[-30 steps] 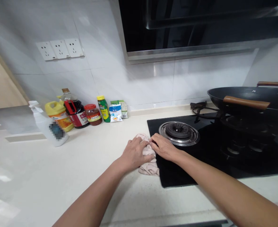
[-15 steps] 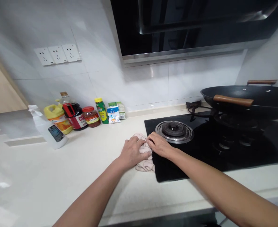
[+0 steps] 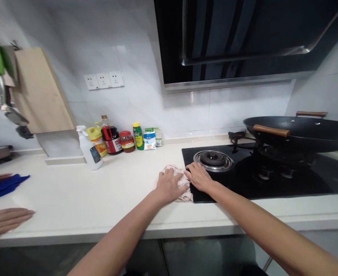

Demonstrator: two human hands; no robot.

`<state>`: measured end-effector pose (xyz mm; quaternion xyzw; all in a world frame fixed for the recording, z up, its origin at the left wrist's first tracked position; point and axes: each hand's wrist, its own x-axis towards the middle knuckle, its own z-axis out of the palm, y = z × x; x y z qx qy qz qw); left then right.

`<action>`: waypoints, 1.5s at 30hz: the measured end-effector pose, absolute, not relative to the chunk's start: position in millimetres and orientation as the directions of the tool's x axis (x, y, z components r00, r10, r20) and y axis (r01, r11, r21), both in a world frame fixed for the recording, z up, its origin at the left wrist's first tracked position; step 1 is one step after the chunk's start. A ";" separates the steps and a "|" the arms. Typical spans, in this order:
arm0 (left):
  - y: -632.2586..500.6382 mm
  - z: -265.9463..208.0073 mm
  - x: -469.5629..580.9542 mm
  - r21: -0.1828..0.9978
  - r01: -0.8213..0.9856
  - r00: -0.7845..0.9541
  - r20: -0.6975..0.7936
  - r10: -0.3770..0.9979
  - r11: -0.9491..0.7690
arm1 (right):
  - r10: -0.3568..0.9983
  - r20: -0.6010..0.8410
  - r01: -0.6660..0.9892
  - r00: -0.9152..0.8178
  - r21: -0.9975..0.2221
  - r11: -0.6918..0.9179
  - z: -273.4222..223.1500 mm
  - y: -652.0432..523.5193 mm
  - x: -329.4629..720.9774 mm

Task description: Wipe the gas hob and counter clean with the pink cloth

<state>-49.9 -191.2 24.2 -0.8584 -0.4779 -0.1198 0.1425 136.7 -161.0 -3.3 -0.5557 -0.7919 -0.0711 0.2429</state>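
Observation:
A pale pinkish cloth (image 3: 185,196) lies bunched on the white counter, along the left edge of the black gas hob (image 3: 229,188). My left hand (image 3: 171,186) presses on it, fingers and thumb curved over the folds. Just right of that, my right hand (image 3: 199,177) rests on the hob's left edge with its fingers extended, the thumb side touching the cloth. Its palm is hidden. Behind my right hand sits the round burner (image 3: 213,160).
At left, another person's hand rests on a blue cloth (image 3: 5,188); their other hand (image 3: 9,221) lies flat. A spray bottle (image 3: 90,151), soy sauce bottle (image 3: 111,140), red-lidded jar (image 3: 127,142) and salt packet (image 3: 150,141) stand by the wall. A wok (image 3: 307,134) sits on the hob.
The view has swung left and down, bringing in the other person's hands, the blue cloth and the hanging utensils. My hands stay by the hob's left edge, with the left hand on the cloth.

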 end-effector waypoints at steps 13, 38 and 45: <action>-271.7 18.7 -88.9 0.089 0.842 0.486 0.302 0.820 -0.532 | 0.793 0.591 0.971 -0.148 -0.067 0.231 -74.7 -309.1 249.2; -212.4 31.3 -168.6 0.098 0.995 -0.001 0.258 0.966 -0.025 | 0.471 0.882 0.983 -0.024 -0.064 0.171 -112.5 -338.4 236.9; -197.3 39.9 -212.6 0.102 0.968 -0.248 0.277 0.928 0.228 | 0.408 0.911 0.981 -0.059 -0.023 0.195 -114.9 -334.1 238.2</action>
